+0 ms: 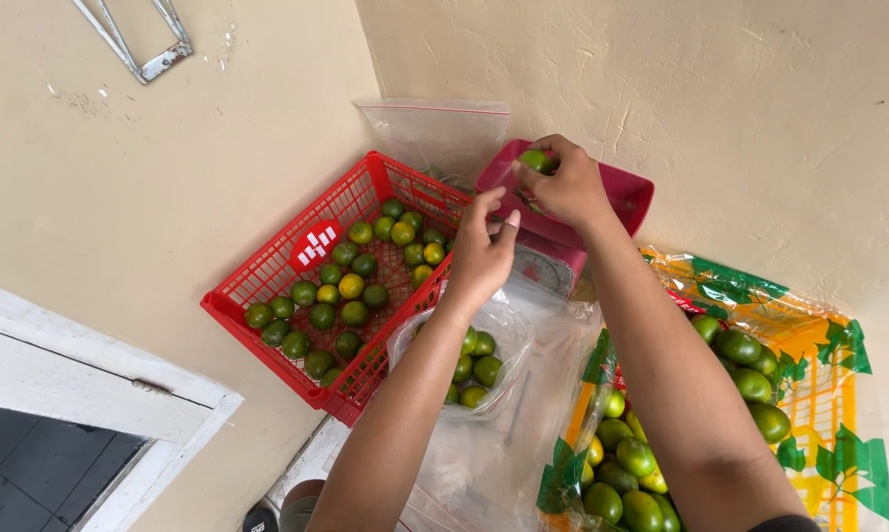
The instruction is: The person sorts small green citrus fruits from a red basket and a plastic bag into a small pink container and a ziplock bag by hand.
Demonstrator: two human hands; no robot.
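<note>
Head view, right hand: the right hand (pixel 566 185) pinches a small round green lime (pixel 536 160) between its fingertips, over the pink plastic scale pan (pixel 630 193).
Head view, left hand: the left hand (pixel 481 258) has thumb and fingers drawn close together at the top of a clear plastic bag of green limes (pixel 476 366); whether its grip pinches the bag's edge I cannot tell.
Scale: a pink kitchen scale with a round dial (pixel 546 266) sits under the pan.
Left side: a red plastic mesh basket (pixel 267 271) holds loose green and yellowish limes (pixel 351 286).
Right side: a yellow crate lined with green-and-orange printed plastic (pixel 819 365) holds larger green citrus fruits (pixel 745 369).
Behind: an empty clear zip bag (pixel 440 133) leans on the cream wall.
</note>
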